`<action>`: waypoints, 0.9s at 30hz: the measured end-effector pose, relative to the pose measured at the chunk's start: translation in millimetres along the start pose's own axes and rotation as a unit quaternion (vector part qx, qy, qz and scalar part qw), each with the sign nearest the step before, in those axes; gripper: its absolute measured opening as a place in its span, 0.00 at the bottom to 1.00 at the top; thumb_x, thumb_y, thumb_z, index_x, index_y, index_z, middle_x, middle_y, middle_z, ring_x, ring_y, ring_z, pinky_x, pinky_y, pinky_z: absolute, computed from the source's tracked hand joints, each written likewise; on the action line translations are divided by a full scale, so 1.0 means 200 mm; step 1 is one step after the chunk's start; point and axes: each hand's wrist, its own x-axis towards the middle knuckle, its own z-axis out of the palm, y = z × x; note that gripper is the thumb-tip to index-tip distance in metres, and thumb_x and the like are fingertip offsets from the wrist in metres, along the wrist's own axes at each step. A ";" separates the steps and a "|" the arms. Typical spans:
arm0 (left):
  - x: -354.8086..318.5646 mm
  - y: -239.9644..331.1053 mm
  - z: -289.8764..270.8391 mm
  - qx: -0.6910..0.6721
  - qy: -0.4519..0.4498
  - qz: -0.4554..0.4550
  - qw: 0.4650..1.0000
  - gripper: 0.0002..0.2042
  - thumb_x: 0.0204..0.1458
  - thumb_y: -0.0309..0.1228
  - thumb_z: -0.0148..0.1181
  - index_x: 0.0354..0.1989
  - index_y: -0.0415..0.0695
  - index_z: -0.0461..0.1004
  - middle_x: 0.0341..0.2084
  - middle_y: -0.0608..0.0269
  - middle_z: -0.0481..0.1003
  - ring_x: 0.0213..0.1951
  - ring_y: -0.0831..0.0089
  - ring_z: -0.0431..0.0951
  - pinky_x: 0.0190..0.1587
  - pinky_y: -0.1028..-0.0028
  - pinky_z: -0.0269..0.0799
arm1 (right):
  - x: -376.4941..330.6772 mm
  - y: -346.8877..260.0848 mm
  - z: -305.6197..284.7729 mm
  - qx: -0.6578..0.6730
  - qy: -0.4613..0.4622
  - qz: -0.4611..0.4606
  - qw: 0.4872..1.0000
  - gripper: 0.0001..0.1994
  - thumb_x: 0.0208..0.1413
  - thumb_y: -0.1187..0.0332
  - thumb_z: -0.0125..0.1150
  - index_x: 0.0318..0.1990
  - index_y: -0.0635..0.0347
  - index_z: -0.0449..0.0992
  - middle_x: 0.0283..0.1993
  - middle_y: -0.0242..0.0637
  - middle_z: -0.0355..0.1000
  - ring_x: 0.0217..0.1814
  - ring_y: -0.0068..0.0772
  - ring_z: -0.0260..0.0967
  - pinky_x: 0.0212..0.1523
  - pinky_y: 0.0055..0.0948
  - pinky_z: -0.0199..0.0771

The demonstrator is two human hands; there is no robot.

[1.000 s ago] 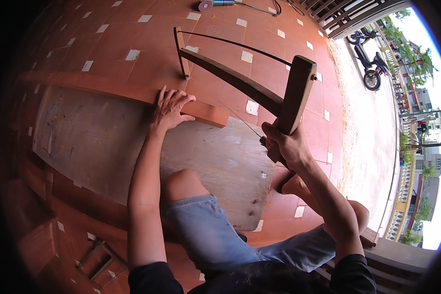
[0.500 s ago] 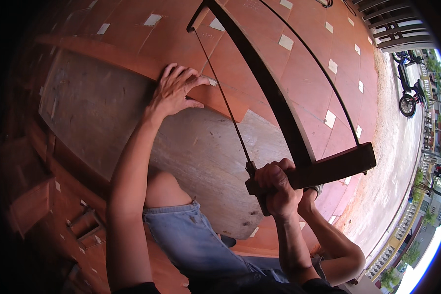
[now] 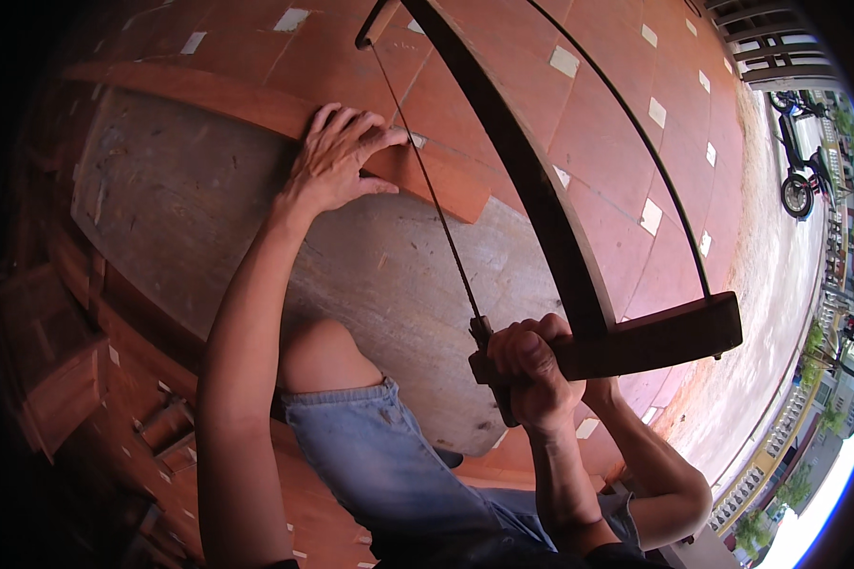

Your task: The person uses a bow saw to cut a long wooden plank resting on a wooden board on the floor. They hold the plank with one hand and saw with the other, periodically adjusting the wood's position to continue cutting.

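Observation:
My right hand (image 3: pixel 533 368) is wrapped around the lower end of a dark wooden frame saw (image 3: pixel 636 343), by the thin blade's lower mount. The saw blade (image 3: pixel 440 211) slants across the reddish-brown plank (image 3: pixel 460 197) near its squared end; whether it has cut in cannot be made out. My left hand (image 3: pixel 337 156) grips the plank just left of the blade, fingers bent over its far side and thumb pointing toward the blade. Under the plank lies a worn grey-brown wooden board (image 3: pixel 389 256). The saw's far end runs out of the top edge.
My bent knee (image 3: pixel 324 356) rests by the board's near edge. Red floor tiles with pale square insets (image 3: pixel 651 216) spread beyond. Wooden pieces (image 3: pixel 57 360) stand at the lower left. A motorcycle (image 3: pixel 795 180) is outside on the right, below a slatted wooden structure (image 3: pixel 759 43).
The saw has been drawn slightly toward me, its handle end now lower in view. My left hand keeps its place on the plank. The whole view has shifted a little.

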 end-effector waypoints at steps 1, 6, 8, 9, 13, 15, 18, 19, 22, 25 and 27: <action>0.00 0.00 0.00 0.001 0.000 0.000 1.000 0.37 0.40 0.52 0.79 0.61 0.64 0.71 0.54 0.66 0.72 0.61 0.57 0.70 0.72 0.47 0.56 | 0.00 0.00 0.00 -0.001 0.004 0.001 1.000 0.19 0.68 0.68 0.62 0.26 0.53 0.59 0.20 0.34 0.60 0.22 0.30 0.55 0.33 0.38 0.61; 0.00 0.00 0.00 -0.004 0.001 0.001 1.000 0.36 0.41 0.53 0.78 0.61 0.64 0.70 0.53 0.66 0.72 0.61 0.58 0.71 0.72 0.48 0.56 | -0.01 -0.01 0.04 0.000 0.003 0.000 1.000 0.19 0.68 0.68 0.62 0.26 0.54 0.60 0.20 0.33 0.60 0.22 0.30 0.55 0.33 0.38 0.61; 0.00 0.00 0.00 0.002 0.000 -0.001 1.000 0.36 0.41 0.53 0.78 0.61 0.65 0.70 0.53 0.68 0.72 0.61 0.60 0.71 0.72 0.49 0.56 | 0.01 0.00 0.04 0.005 0.001 0.003 1.000 0.19 0.68 0.68 0.62 0.26 0.54 0.60 0.20 0.33 0.60 0.22 0.30 0.55 0.32 0.37 0.61; 0.01 0.00 0.01 0.010 0.001 -0.001 1.000 0.36 0.41 0.54 0.78 0.61 0.66 0.69 0.52 0.70 0.73 0.61 0.62 0.71 0.71 0.50 0.57 | 0.04 0.01 0.05 0.005 0.004 0.003 1.000 0.19 0.68 0.68 0.62 0.26 0.53 0.60 0.20 0.32 0.59 0.22 0.29 0.54 0.32 0.37 0.61; -0.01 0.00 0.01 0.004 0.010 0.001 1.000 0.35 0.41 0.52 0.78 0.60 0.63 0.71 0.52 0.67 0.73 0.60 0.59 0.71 0.71 0.50 0.57 | 0.03 0.00 0.05 0.007 0.003 0.001 1.000 0.19 0.68 0.67 0.63 0.26 0.53 0.59 0.19 0.31 0.58 0.21 0.28 0.53 0.31 0.36 0.60; -0.01 0.00 0.01 0.003 0.008 -0.001 1.000 0.35 0.40 0.51 0.79 0.60 0.63 0.71 0.52 0.67 0.73 0.60 0.59 0.71 0.71 0.50 0.57 | 0.00 -0.01 0.03 -0.010 -0.005 -0.007 1.000 0.20 0.68 0.66 0.63 0.26 0.53 0.59 0.19 0.31 0.58 0.21 0.27 0.52 0.31 0.36 0.59; 0.00 0.00 0.01 0.002 0.011 0.001 1.000 0.36 0.40 0.51 0.79 0.60 0.63 0.71 0.53 0.67 0.73 0.60 0.59 0.71 0.71 0.50 0.57 | 0.04 0.01 0.04 -0.003 -0.001 -0.003 1.000 0.20 0.68 0.65 0.64 0.26 0.53 0.59 0.19 0.30 0.58 0.20 0.26 0.51 0.31 0.36 0.59; 0.01 0.01 0.01 0.001 0.012 0.003 1.000 0.36 0.40 0.51 0.79 0.60 0.63 0.71 0.53 0.67 0.73 0.60 0.59 0.71 0.71 0.50 0.57 | 0.06 0.01 0.05 0.006 0.004 0.001 1.000 0.20 0.68 0.65 0.64 0.26 0.53 0.59 0.19 0.29 0.58 0.20 0.26 0.51 0.30 0.36 0.59; 0.00 0.00 0.02 -0.004 0.013 0.004 1.000 0.36 0.40 0.49 0.80 0.60 0.63 0.70 0.52 0.68 0.73 0.60 0.59 0.72 0.71 0.50 0.58 | 0.07 0.02 0.06 -0.009 0.010 -0.010 1.000 0.20 0.68 0.65 0.64 0.26 0.52 0.59 0.19 0.29 0.57 0.19 0.26 0.50 0.29 0.36 0.58; -0.01 0.00 0.02 -0.003 0.015 0.003 1.000 0.36 0.40 0.49 0.80 0.60 0.63 0.70 0.52 0.68 0.73 0.60 0.59 0.72 0.71 0.50 0.58 | -0.01 -0.02 0.02 -0.028 -0.021 -0.010 0.999 0.20 0.69 0.65 0.63 0.26 0.53 0.60 0.18 0.29 0.57 0.19 0.25 0.50 0.28 0.35 0.58; -0.01 0.00 0.02 0.000 0.016 0.003 1.000 0.36 0.40 0.49 0.80 0.60 0.63 0.70 0.52 0.68 0.73 0.59 0.60 0.72 0.71 0.50 0.58 | -0.02 -0.01 0.03 -0.021 -0.016 -0.017 0.999 0.20 0.69 0.65 0.63 0.26 0.53 0.60 0.18 0.29 0.57 0.19 0.26 0.50 0.29 0.35 0.59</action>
